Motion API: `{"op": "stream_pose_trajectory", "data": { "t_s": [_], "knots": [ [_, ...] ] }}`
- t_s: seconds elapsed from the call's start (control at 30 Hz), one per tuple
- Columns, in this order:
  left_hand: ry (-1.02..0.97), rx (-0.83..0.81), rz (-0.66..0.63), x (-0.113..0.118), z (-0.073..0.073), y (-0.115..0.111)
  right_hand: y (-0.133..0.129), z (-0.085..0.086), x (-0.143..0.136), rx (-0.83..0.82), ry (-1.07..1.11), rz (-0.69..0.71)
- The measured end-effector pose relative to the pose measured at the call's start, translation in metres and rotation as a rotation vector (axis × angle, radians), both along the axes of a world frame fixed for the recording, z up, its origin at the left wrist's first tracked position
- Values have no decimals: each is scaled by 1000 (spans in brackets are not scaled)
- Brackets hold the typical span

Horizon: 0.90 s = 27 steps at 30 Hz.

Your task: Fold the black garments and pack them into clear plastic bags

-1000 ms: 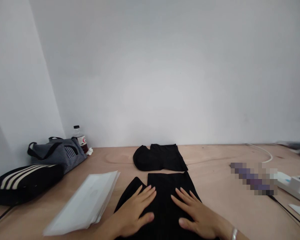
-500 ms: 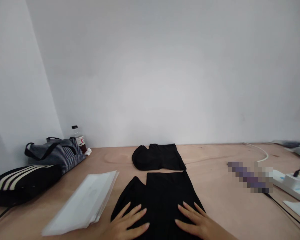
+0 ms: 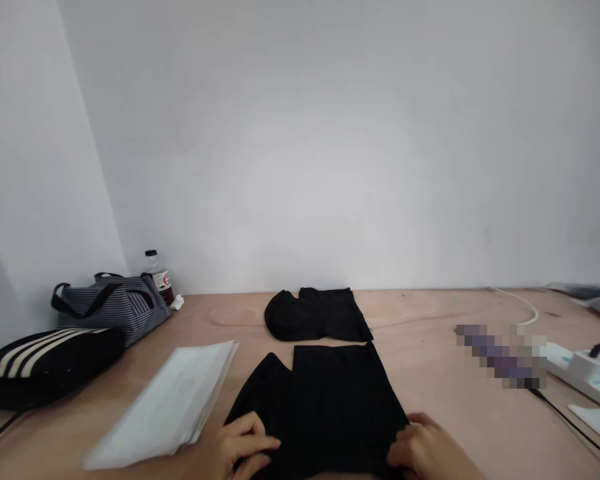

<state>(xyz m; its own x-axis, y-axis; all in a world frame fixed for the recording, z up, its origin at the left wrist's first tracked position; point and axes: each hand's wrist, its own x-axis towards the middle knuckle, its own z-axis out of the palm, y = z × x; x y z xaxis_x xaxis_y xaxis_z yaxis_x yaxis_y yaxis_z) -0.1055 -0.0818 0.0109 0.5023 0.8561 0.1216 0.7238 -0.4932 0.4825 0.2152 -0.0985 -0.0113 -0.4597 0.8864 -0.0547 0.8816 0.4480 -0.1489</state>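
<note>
A black cloth piece (image 3: 335,407) lies flat on the wooden table, with a notch in its upper left side. On its lower left edge rests my left hand (image 3: 243,447), fingers bent and drawn together on the fabric. My right hand (image 3: 423,445) has its fingers curled round the lower right edge of the same cloth. Behind it, close to the wall, lies a second black cloth piece (image 3: 317,315) of similar shape, touched by neither hand.
Clear plastic bags (image 3: 165,400) lie left of the cloth. Farther left are a black striped bag (image 3: 55,367), a grey striped bag (image 3: 115,307) and a bottle (image 3: 160,280). At right are a blurred object (image 3: 497,357), a power strip (image 3: 585,373) and cables.
Both hands have come from lying spread on the near cloth to its lower side edges, with their fingers now bent. The right hand has moved outward. The cloth pieces lie much as before.
</note>
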Motion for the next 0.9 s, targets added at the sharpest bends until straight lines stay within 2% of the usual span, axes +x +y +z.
{"op": "stream_pose_trajectory", "data": {
  "t_s": [0.13, 0.23, 0.3, 0.4, 0.57, 0.67, 0.77, 0.9],
  "knots": [
    [-82, 32, 97, 11, 11, 22, 17, 44, -10, 76, -33, -184],
    [-48, 83, 200, 20, 18, 51, 49, 55, -16, 170, -41, -263],
    [46, 134, 265, 26, 20, 72, 72, 49, -20, 233, -31, -287],
    [199, 186, 358, 35, 18, 100, 102, 31, -24, 297, -12, -315],
    [278, 238, 383, 44, 6, 128, 125, 8, -26, 331, -7, -339],
    [301, 284, 370, 47, 1, 130, 127, 3, -29, 351, -4, -344],
    [282, 352, 348, 50, 1, 120, 119, 3, -35, 391, 21, -303],
    [167, 400, 159, 57, -2, 99, 102, -2, -45, 372, 189, -110]
  ]
}}
